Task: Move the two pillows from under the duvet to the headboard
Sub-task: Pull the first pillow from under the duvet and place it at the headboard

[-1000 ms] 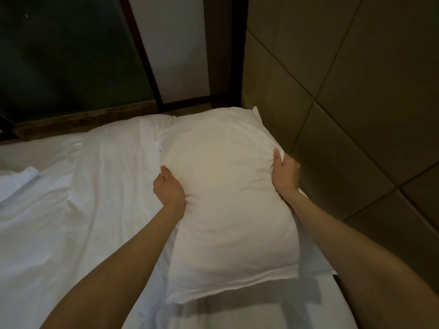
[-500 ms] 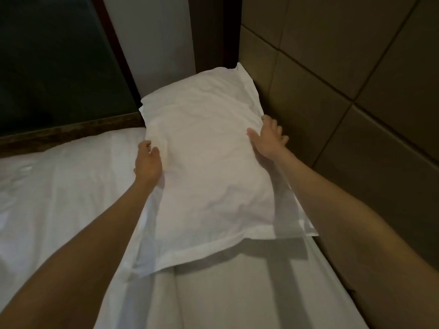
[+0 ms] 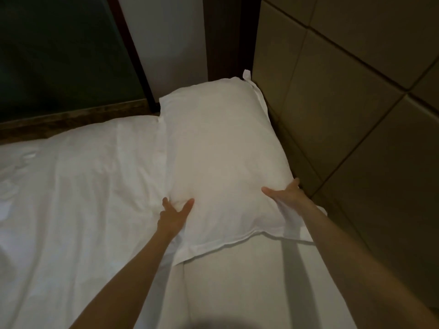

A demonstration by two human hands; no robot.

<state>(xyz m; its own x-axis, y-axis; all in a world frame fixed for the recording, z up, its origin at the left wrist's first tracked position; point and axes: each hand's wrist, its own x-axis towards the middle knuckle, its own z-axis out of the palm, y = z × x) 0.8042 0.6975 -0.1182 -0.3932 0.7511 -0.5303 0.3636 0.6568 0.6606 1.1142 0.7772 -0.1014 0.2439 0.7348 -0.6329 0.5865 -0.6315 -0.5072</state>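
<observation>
A white pillow (image 3: pixel 221 160) lies flat on the bed, its long right side against the padded headboard (image 3: pixel 344 119) and its far end in the corner. My left hand (image 3: pixel 174 213) rests on the pillow's near left edge, fingers spread. At the near right corner, next to the headboard, my right hand (image 3: pixel 286 194) presses the pillow with its fingers apart. The white duvet (image 3: pixel 78 191) covers the bed to the left of the pillow. No second pillow shows.
A bare white sheet (image 3: pixel 249 286) lies in front of the pillow. Beyond the bed's far edge run a dark wooden ledge (image 3: pixel 71 119), a dark glass pane (image 3: pixel 59 51) and a pale wall panel (image 3: pixel 166 43).
The pillow has gone from held up to lying flat in the corner by the headboard. Both hands have slid from its sides to its near end and spread open.
</observation>
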